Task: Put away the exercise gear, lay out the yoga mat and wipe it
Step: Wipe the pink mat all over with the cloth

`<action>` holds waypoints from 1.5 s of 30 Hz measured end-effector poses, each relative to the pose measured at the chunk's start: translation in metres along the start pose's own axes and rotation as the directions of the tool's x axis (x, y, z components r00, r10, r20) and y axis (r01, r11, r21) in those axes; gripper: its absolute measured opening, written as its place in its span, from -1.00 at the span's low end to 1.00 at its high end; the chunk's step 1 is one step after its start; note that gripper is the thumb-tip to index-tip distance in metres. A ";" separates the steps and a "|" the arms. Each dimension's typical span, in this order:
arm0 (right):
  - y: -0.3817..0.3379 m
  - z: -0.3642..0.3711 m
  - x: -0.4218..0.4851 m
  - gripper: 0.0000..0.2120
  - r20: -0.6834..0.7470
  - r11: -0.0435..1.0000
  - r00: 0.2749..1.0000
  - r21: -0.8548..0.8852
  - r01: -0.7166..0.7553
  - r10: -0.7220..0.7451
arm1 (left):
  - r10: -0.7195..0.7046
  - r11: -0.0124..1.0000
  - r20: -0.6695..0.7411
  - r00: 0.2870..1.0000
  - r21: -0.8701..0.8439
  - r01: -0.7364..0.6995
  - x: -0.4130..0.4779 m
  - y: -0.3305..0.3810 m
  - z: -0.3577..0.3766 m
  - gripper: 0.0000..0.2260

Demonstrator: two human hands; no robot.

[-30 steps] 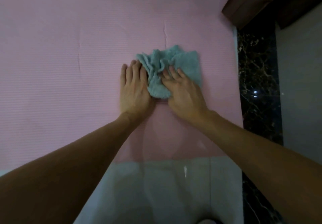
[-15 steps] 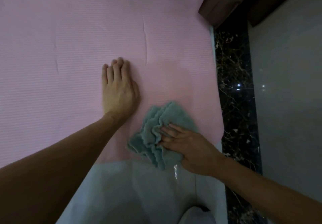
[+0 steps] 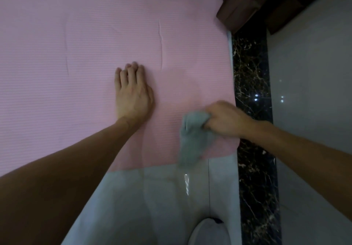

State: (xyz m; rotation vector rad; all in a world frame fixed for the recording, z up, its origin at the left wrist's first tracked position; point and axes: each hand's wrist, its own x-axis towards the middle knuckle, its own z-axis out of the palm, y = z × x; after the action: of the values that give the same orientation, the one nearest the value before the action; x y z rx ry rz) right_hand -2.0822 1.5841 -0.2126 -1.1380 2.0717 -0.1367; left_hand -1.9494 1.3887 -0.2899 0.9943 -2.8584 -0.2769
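A pink yoga mat lies flat on the floor and fills most of the view. My left hand rests palm down on it with the fingers straight. My right hand grips a grey-green cloth near the mat's near right corner. The cloth hangs bunched from my fingers and looks blurred, its lower end over the mat's near edge.
Pale glossy floor tiles lie in front of the mat. A dark marble strip runs along the mat's right side. Dark wooden furniture stands at the top right. A white rounded object sits at the bottom edge.
My right hand dragged the cloth from the mat's middle down to the near right corner, then closed round it and lifted it. My left hand stayed flat on the mat.
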 end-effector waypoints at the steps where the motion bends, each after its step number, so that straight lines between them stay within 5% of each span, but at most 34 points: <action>1: 0.003 -0.007 0.008 -0.89 -0.163 0.985 0.982 0.158 -0.068 0.094 | -0.004 1.000 0.012 1.000 0.024 0.004 0.003 0.002 -0.002 -0.59; 3: 0.007 -0.018 0.020 -0.85 -0.458 0.853 0.823 0.519 -0.058 0.335 | 0.002 0.999 0.018 1.000 0.052 -0.002 0.017 0.007 -0.006 -0.69; 6: 0.004 -0.025 0.030 -0.89 -0.485 0.641 0.638 0.768 -0.017 0.598 | 0.144 0.990 0.023 0.989 0.004 -0.144 0.047 0.021 -0.006 -0.71; 11: 0.008 -0.002 0.044 -0.81 -0.391 0.676 0.628 0.671 -0.305 0.672 | 0.203 0.977 0.066 0.977 -0.084 -0.198 0.091 0.053 0.001 -0.49; 15: 0.010 -0.029 0.063 -0.82 -0.507 0.779 0.623 0.553 -0.295 0.596 | 0.156 0.986 0.055 0.986 -0.069 -0.152 0.116 0.061 0.017 -0.52; 22: 0.025 -0.130 0.145 -0.72 -0.590 0.945 0.741 0.142 -0.294 0.319 | 0.140 0.990 0.007 0.990 -0.027 -0.139 0.118 0.063 0.024 -0.51; 25: 0.026 -0.190 0.182 -0.70 -0.735 0.954 0.626 0.098 -0.282 0.260 | 0.137 0.991 0.013 0.991 -0.015 -0.137 0.120 0.062 0.023 -0.48; 29: 0.020 -0.257 0.222 -0.64 -0.893 0.962 0.381 0.163 -0.221 0.239 | 0.137 0.990 -0.019 0.990 -0.014 -0.137 0.121 0.062 0.024 -0.49; 32: 0.021 -0.277 0.258 -0.60 -0.951 0.981 0.244 0.173 -0.085 0.189 | 0.147 0.989 -0.052 0.988 -0.024 -0.148 0.122 0.061 0.027 -0.50; 35: 0.028 -0.264 0.287 -0.58 -0.944 0.997 0.326 -0.063 -0.042 -0.046 | 0.149 0.988 -0.076 0.986 -0.022 -0.151 0.120 0.060 0.028 -0.51; 38: 0.052 -0.229 0.312 -0.50 -0.673 0.925 0.703 -0.377 -0.056 -0.232 | 0.153 0.988 -0.050 0.987 -0.028 -0.155 0.120 0.060 0.028 -0.50; 40: 0.062 -0.206 0.319 -0.40 -0.478 0.906 0.872 -0.407 -0.114 -0.105 | 0.154 0.987 -0.039 0.987 -0.031 -0.155 0.121 0.060 0.028 -0.50; 45: 0.064 -0.216 0.309 -0.33 -0.432 0.896 0.900 -0.419 -0.146 -0.056 | 0.151 0.988 -0.037 0.988 -0.034 -0.153 0.122 0.061 0.029 -0.50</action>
State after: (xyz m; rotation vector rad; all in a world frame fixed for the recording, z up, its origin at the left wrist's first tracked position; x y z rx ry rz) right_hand -2.3662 1.3332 -0.2604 -1.4263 2.6188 0.1285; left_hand -2.0861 1.3640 -0.3014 0.7616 -2.8666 -0.2947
